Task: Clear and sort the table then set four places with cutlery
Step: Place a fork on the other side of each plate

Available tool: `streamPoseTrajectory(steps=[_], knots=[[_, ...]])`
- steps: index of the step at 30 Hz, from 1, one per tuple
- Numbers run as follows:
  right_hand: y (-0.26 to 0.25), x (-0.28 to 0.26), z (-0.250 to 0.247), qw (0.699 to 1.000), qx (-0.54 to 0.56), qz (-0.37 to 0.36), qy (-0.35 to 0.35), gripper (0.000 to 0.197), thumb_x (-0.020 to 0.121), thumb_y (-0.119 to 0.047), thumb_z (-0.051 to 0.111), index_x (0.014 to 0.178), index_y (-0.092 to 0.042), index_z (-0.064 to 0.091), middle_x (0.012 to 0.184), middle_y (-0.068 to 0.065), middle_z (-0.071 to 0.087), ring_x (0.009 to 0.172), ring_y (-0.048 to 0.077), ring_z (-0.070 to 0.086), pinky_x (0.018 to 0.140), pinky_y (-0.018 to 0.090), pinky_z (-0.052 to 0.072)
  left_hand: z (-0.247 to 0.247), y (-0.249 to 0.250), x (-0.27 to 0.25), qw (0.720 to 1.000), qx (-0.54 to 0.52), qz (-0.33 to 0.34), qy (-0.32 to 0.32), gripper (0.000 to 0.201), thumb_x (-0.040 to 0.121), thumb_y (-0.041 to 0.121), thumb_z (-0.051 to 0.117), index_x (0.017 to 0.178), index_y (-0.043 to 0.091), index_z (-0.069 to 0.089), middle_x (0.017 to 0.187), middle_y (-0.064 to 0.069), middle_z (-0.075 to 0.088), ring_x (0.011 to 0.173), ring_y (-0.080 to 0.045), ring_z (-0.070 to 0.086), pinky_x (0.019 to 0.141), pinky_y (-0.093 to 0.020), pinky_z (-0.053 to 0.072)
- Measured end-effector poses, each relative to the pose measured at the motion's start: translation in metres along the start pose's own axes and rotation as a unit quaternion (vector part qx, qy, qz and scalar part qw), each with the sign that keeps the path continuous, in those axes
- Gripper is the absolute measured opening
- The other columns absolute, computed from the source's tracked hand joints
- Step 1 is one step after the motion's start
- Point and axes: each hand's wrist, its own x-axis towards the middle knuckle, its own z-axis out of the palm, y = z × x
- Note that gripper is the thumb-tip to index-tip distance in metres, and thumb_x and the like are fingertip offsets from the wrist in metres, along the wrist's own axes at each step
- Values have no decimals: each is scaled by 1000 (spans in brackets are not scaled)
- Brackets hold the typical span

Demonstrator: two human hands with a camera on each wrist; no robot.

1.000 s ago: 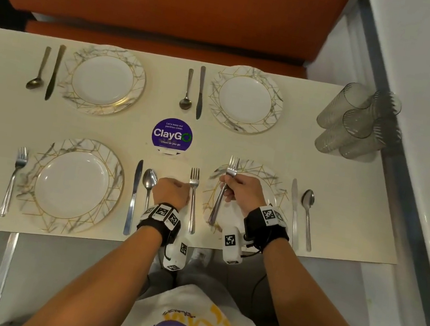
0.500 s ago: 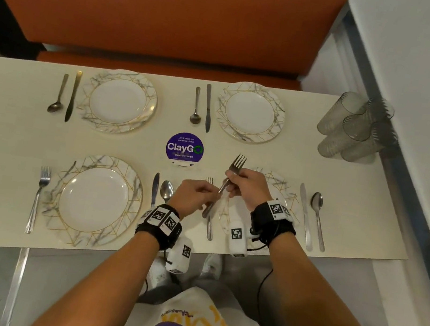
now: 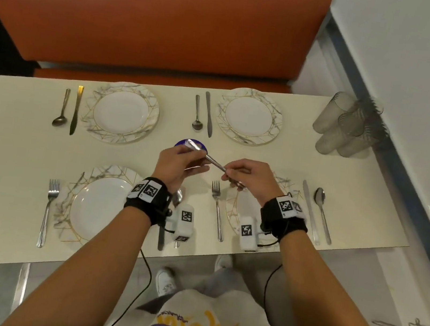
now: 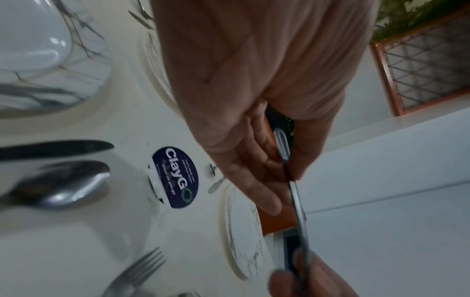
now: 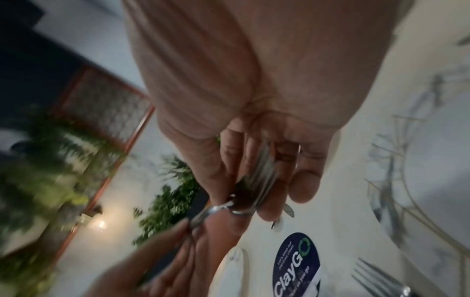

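Note:
A steel fork (image 3: 210, 159) hangs in the air over the table's middle, held at both ends. My left hand (image 3: 189, 156) pinches it near the tines (image 4: 281, 148). My right hand (image 3: 230, 175) grips the handle end, and a second, blurred piece of steel (image 5: 264, 170) lies in its fingers. Four marbled plates are laid out: far left (image 3: 123, 113), far right (image 3: 249, 116), near left (image 3: 97, 206), and near right (image 3: 230, 216), partly hidden by my right wrist. One fork (image 3: 217, 211) lies left of the near right plate, another (image 3: 47, 209) left of the near left plate.
Knife and spoon pairs lie beside the plates: far left (image 3: 76, 110), far middle (image 3: 209, 114), near right (image 3: 310, 211). Several grey tumblers (image 3: 349, 127) stand at the far right corner by the wall. A purple ClayGo sticker (image 4: 175, 176) marks the table's middle. An orange bench (image 3: 151, 23) runs behind.
Both hands rose from the near right plate to above the sticker. The left hand left the table and took hold of the tine end of a fork held by the right hand.

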Motion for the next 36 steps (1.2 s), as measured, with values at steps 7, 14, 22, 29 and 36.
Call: streamPoseTrajectory(steps=[7, 14, 22, 29, 36], knots=[[-9, 21, -12, 982, -164, -53, 81, 9, 83, -28, 79, 85, -19, 78, 70, -3, 75, 67, 12, 73, 78, 35, 60, 61, -4, 29, 998, 6, 40, 46, 28, 89, 2, 77, 113, -11, 68, 86, -15, 73, 76, -23, 74, 76, -40, 64], [3, 71, -85, 987, -111, -46, 105, 15, 82, -23, 81, 93, -13, 79, 75, -3, 75, 68, 10, 72, 72, 23, 57, 126, -6, 75, 993, 76, 57, 71, 20, 93, 15, 76, 111, 5, 74, 92, -9, 78, 77, -16, 73, 68, -28, 61], [24, 165, -189, 968, -147, 16, 201, 11, 85, -24, 78, 88, -14, 79, 61, -10, 67, 53, -3, 61, 65, 19, 51, 176, -27, 131, 978, 188, 16, 93, 12, 101, 21, 65, 106, 11, 70, 84, -8, 75, 55, -15, 58, 51, -26, 47], [47, 229, -218, 953, -194, 88, 216, 9, 89, -12, 73, 89, -4, 77, 72, 3, 68, 57, 11, 61, 70, 19, 53, 189, -47, 154, 968, 210, -39, 130, 11, 100, 13, 62, 102, 8, 72, 85, -7, 74, 62, -14, 58, 53, -26, 43], [76, 257, -219, 942, -213, 149, 213, 5, 88, -8, 70, 90, -4, 73, 89, 15, 73, 75, 29, 72, 72, 38, 63, 187, -47, 163, 967, 200, -55, 146, 12, 97, 9, 61, 102, 6, 72, 87, -11, 75, 63, -14, 59, 53, -26, 42]])
